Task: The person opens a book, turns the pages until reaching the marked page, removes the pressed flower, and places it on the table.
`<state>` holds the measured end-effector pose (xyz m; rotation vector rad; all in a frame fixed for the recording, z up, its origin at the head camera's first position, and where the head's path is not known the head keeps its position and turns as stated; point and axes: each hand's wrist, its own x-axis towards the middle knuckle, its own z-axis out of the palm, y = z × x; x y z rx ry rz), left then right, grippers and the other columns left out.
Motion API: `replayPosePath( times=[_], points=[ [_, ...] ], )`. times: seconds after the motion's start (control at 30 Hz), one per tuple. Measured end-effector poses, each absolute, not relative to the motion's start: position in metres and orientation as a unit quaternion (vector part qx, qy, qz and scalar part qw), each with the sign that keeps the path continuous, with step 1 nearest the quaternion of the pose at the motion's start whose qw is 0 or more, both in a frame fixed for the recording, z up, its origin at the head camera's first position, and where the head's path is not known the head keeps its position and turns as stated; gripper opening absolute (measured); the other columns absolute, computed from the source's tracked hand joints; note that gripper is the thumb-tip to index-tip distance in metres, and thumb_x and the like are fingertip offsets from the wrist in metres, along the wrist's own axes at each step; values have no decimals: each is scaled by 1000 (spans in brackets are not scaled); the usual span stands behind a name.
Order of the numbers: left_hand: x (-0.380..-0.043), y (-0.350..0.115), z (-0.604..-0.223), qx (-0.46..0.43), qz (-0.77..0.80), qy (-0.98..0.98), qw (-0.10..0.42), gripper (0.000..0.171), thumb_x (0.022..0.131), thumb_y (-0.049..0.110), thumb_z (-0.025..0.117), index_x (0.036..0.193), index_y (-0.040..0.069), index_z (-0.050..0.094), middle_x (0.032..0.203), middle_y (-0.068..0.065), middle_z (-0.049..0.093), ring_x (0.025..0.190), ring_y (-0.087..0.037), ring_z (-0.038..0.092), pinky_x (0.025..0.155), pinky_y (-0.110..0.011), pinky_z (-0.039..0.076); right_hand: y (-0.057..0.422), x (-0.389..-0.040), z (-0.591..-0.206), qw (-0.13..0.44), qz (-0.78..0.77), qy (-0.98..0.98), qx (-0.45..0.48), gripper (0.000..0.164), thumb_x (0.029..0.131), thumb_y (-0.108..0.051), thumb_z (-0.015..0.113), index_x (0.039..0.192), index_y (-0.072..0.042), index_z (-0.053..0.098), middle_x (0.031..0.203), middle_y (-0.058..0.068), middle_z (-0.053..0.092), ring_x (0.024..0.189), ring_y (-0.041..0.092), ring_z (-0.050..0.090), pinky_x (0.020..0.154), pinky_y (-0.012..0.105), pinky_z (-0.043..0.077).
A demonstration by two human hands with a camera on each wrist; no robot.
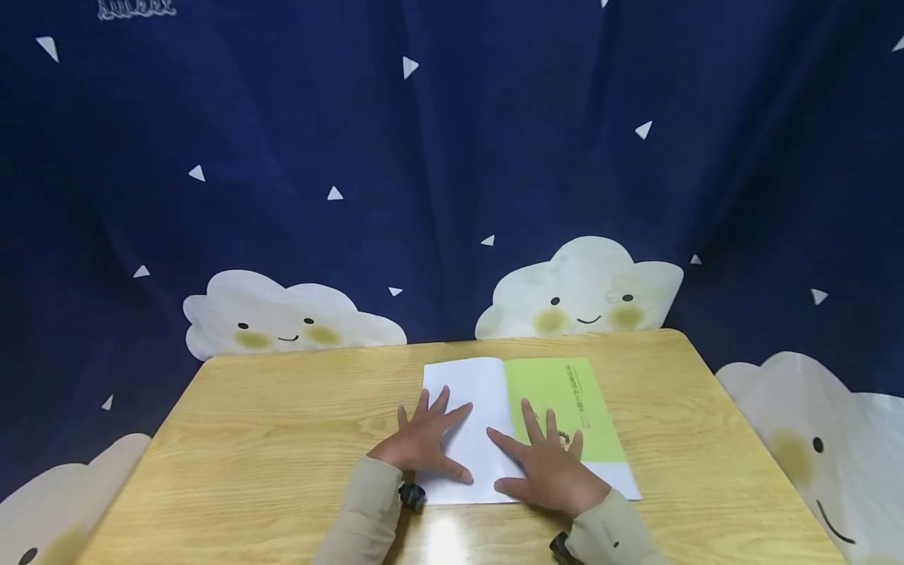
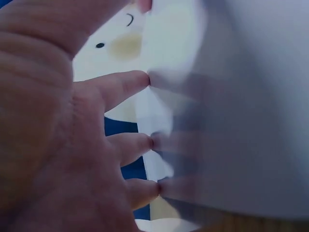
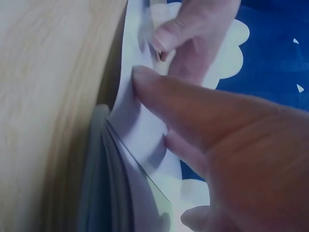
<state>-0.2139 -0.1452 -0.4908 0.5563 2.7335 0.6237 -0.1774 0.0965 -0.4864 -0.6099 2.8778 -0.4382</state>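
An open book lies on the wooden table, its left page blank white and its right page mostly green with vertical writing and a small drawing partly covered by fingers. On the white page my left hand rests with its fingers spread; in the left wrist view its fingertips touch the glossy paper. My right hand lies spread across the green page near the fold, thumb toward the lower middle. From the right wrist view, the thumb touches the white sheet above a thick stack of pages.
The wooden table extends to both sides of the book. Behind it hangs a dark blue curtain printed with white clouds and triangles. Each wrist wears a black strapped device below a beige sleeve.
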Motion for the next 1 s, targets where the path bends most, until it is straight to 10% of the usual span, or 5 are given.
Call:
replayPosePath(
  times=[1.0],
  points=[
    [-213, -140, -494, 189, 231, 946, 127, 108, 60, 51, 86, 151, 26, 33, 160, -17, 9, 143, -49, -5, 99, -77, -7, 185, -200, -459, 98, -211, 969, -83, 105, 77, -74, 58, 153, -9, 26, 152, 35, 15, 136, 59, 11, 96, 80, 9]
  ],
)
